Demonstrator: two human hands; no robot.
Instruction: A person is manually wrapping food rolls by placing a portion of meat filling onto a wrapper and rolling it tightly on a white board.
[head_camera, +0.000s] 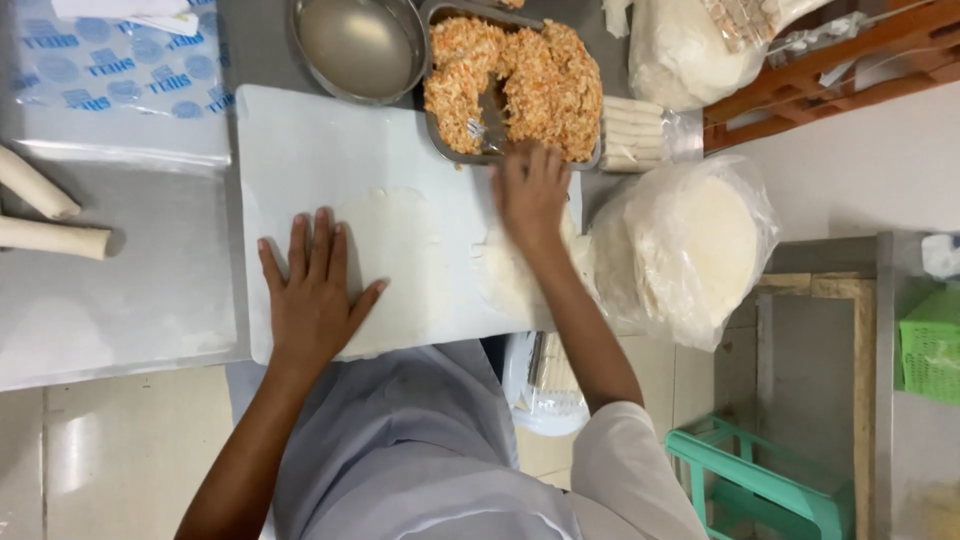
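Bench (120, 320): grey, filling the left and centre of the frame; its left and top edges are cut off.

White board (300, 130): centre of the frame, lying on the bench. A thin round wrapper (395, 235) lies flat on it, pale on pale, so its edge is hard to trace.

Clear bag of round wrappers (690, 245): right of centre, a stacked white disc inside crinkled plastic, hanging partly past the bench edge.

Clear sheet with a blue printed pattern (110, 60): upper left of the frame, flat on the bench; lettering not read.

Metal tray (450, 155): top centre, heaped with orange-and-white shredded filling (545, 85). Its upper rim is cut off.

Round metal bowl (360, 45): top centre-left, holding cloudy liquid, the top cut off.

Second clear bag, white contents (680, 50): upper right, only partly in view.

My left hand (315, 295): centre-left, palm down, fingers spread wide, pressing the board and the wrapper's near edge. It holds nothing.

My right hand (530, 195): centre, at the tray's near rim. Its fingers curl toward a utensil (492, 118) in the filling; I cannot tell whether they grip it.

Small packet of pale rolls (640, 135): just right of the tray.

Two finished rolls (45, 215): far left edge, cut off.
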